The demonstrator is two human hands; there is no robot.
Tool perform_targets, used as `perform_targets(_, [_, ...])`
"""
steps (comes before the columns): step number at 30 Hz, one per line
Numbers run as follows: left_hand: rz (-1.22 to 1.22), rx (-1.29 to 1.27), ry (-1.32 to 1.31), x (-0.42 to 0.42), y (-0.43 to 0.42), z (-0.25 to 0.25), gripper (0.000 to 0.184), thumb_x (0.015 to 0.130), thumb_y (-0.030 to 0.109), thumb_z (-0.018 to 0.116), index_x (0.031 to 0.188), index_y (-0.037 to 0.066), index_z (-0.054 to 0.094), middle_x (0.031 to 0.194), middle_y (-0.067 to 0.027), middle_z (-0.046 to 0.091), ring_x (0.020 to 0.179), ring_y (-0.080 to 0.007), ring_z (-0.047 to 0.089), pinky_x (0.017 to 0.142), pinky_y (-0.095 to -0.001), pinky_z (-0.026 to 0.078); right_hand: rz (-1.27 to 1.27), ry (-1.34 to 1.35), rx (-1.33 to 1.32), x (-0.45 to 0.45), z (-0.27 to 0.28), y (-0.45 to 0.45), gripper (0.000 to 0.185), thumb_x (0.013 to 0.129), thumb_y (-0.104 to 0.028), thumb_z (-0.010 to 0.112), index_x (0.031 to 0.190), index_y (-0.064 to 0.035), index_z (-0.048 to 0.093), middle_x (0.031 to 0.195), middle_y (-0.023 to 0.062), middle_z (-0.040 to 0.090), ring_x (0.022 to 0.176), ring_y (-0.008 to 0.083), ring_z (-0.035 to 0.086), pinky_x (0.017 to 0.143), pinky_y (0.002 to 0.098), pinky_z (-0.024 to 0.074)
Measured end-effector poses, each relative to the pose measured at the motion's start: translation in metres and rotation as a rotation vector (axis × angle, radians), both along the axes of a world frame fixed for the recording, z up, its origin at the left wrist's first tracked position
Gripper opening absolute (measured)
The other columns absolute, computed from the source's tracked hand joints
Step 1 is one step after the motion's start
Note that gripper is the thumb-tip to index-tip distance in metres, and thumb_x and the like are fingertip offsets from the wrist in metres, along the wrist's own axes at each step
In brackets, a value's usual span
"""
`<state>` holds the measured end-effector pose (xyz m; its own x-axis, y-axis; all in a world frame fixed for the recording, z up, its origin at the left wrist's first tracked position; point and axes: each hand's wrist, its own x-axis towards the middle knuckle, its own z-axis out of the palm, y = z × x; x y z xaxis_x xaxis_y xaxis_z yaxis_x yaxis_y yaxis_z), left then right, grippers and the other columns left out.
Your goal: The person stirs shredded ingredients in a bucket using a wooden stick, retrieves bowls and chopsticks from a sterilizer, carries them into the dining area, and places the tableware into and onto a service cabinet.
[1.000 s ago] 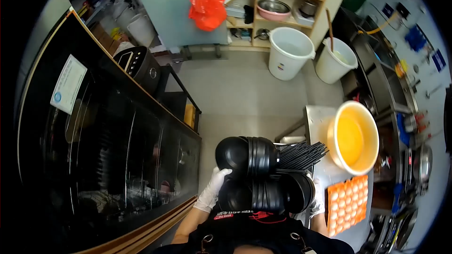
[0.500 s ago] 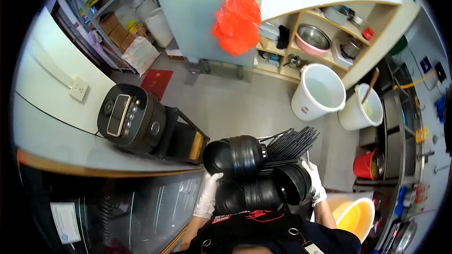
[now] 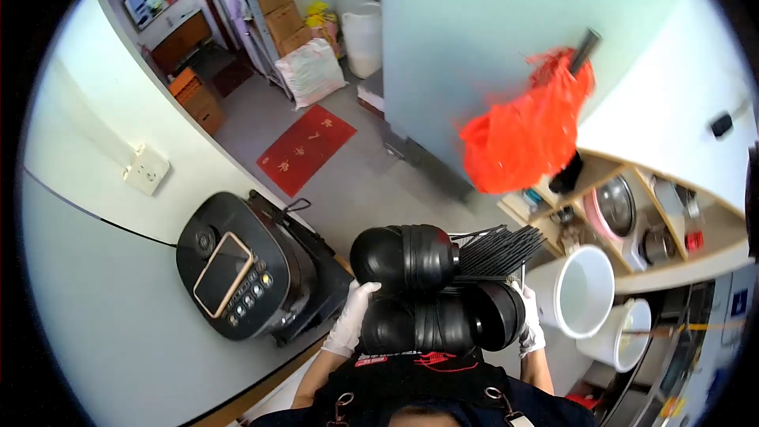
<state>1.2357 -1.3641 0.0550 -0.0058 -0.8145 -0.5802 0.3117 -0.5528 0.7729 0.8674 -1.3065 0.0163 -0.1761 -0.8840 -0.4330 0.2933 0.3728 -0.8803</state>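
Black bowls (image 3: 407, 258), nested on their sides in two rows, lie against my apron, with a bundle of black chopsticks (image 3: 502, 253) at their right. A wire rack (image 3: 518, 275) shows in part around them. My left hand (image 3: 350, 318), in a white glove, grips the left side of the load, its thumb by the upper bowls. At the right edge my right hand (image 3: 530, 320), also gloved, holds the rack beside a tilted black bowl (image 3: 500, 316). The fingers beneath the load are hidden.
A black cooker (image 3: 245, 269) with a phone on its lid stands close at left. Ahead are a red mat (image 3: 307, 150), a white sack (image 3: 312, 71) and a doorway. A red bag (image 3: 526, 138) hangs ahead right, near shelves (image 3: 656, 213) and white buckets (image 3: 583, 292).
The view has turned left: the cooker, red mat and doorway have come in, and the table with eggs and the yellow-filled tub has gone out. Both hands keep hold of the load.
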Motion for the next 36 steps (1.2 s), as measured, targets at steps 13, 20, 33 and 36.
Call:
perform_targets(13, [0.565,0.023,0.029,0.036,-0.236,-0.038,0.038,0.072,0.011,0.062,0.109,0.001,0.058,0.096,-0.0073,0.063,0.083,-0.0233,0.059,0.080,-0.0350,0.046,0.445,-0.034,0.069,0.059,-0.022,-0.431,0.028,0.095,-0.019,0.053,0.115,-0.0007,0.059,0.093,0.0021,0.065,0.079,0.0120,0.058,0.072,0.0269,0.0486])
perform_targets(20, [0.676,0.080,-0.053,0.100,-0.371,-0.038,0.037,0.072,0.010,0.062,0.108,0.000,0.058,0.095,-0.0081,0.063,0.083,-0.0242,0.059,0.079,-0.0352,0.047,0.619,0.144,0.019,0.138,-0.041,-0.611,0.029,0.095,-0.023,0.052,0.108,0.0020,0.061,0.083,-0.0008,0.061,0.071,0.0093,0.052,0.066,0.0258,0.0455])
perform_targets(33, [0.749,-0.037,0.039,0.313,-0.625,-0.018,0.031,0.077,0.009,0.061,0.107,-0.001,0.060,0.098,-0.0087,0.064,0.087,-0.0211,0.060,0.082,-0.0339,0.047,0.753,0.056,-0.140,0.346,-0.067,-0.914,0.030,0.096,-0.023,0.044,0.112,-0.0013,0.058,0.097,0.0066,0.063,0.084,0.0160,0.058,0.074,0.0320,0.0501])
perform_targets(36, [0.857,-0.088,0.014,0.381,-0.648,-0.029,0.031,0.076,0.010,0.061,0.105,-0.001,0.060,0.095,-0.0079,0.065,0.084,-0.0210,0.060,0.080,-0.0335,0.048,0.871,0.157,-0.200,0.415,-0.100,-0.985,0.027,0.095,-0.021,0.045,0.106,-0.0020,0.061,0.092,0.0033,0.063,0.078,0.0128,0.057,0.070,0.0285,0.0488])
